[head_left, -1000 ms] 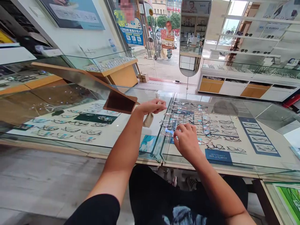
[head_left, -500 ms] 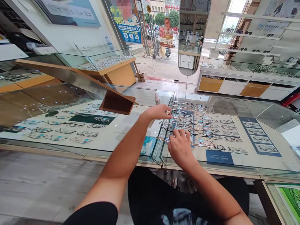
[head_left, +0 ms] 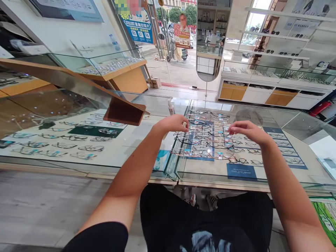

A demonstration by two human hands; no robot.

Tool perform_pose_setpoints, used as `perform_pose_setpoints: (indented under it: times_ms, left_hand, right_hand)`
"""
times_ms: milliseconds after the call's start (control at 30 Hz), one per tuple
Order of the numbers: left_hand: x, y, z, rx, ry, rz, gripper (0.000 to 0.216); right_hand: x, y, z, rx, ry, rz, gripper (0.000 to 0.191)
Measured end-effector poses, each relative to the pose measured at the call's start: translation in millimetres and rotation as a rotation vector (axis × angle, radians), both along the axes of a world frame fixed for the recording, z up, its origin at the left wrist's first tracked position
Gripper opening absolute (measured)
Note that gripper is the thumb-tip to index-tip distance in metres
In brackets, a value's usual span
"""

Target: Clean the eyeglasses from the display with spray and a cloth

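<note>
Several pairs of glasses (head_left: 207, 141) lie in rows on top of a glass counter (head_left: 147, 140). My left hand (head_left: 173, 124) hovers at the left end of the rows, its fingers pinched together on a pale cloth of which only a small bit shows at the fingertips. My right hand (head_left: 246, 131) hangs over the right end of the rows with its fingers apart and curved downward, holding nothing. It is just above the frames; I cannot tell whether it touches them.
A small spray bottle (head_left: 170, 106) stands on the counter behind my left hand. A brown wooden panel (head_left: 123, 112) juts over the counter at the left. More glasses are displayed inside the case (head_left: 65, 140). Shelves and cabinets (head_left: 265, 94) line the far wall.
My right hand has lifted off the nearest pair and swung right, to the far end of the rows. My left hand has dropped slightly toward the glasses, and the hanging cloth no longer shows.
</note>
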State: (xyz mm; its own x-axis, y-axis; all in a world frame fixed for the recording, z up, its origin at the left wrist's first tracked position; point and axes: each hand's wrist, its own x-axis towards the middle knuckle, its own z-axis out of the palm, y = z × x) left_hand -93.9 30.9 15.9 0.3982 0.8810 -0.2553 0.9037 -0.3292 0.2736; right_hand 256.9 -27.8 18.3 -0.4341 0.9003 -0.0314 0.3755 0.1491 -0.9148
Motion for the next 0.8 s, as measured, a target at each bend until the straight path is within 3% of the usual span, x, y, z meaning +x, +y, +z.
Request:
perform_pose_setpoints:
  times_ms: [67, 167, 200, 233, 367, 567, 700, 800]
  left_hand:
    - [-0.3, -0.3, 1.3, 0.014, -0.001, 0.013, 0.03]
    - [-1.0, -0.8, 2.7, 0.033, -0.005, 0.009, 0.031]
    - [-1.2, -1.2, 2.9, 0.035, -0.011, 0.004, 0.031]
    - [-1.4, -1.7, 3.1, 0.035, -0.019, -0.002, 0.031]
    - [-2.2, -4.6, 3.4, 0.01, -0.071, -0.039, 0.029]
    - [-4.4, -11.1, 4.9, -0.147, -0.1, -0.186, 0.029]
    - [-0.9, -16.6, 3.5, -0.167, -0.06, -0.171, 0.023]
    - [2.4, -19.1, 1.5, -0.183, -0.03, -0.145, 0.018]
  right_hand:
    - [48.2, 31.8, -12.7, -0.188, 0.397, -0.405, 0.019]
    - [101.3, 54.0, -36.2, -0.146, 0.621, -0.643, 0.026]
    - [112.4, 55.8, -42.7, -0.155, 0.829, -0.804, 0.025]
    - [120.3, 56.2, -48.0, -0.138, 0.906, -0.873, 0.028]
    - [131.7, 55.8, -57.6, -0.146, 1.033, -0.968, 0.039]
    - [133.7, 62.6, -55.6, -0.196, 1.119, -0.994, 0.034]
    - [133.0, 63.0, -55.3, -0.107, 1.178, -0.996, 0.047]
    - [131.2, 64.9, -56.8, -0.135, 1.161, -0.997, 0.04]
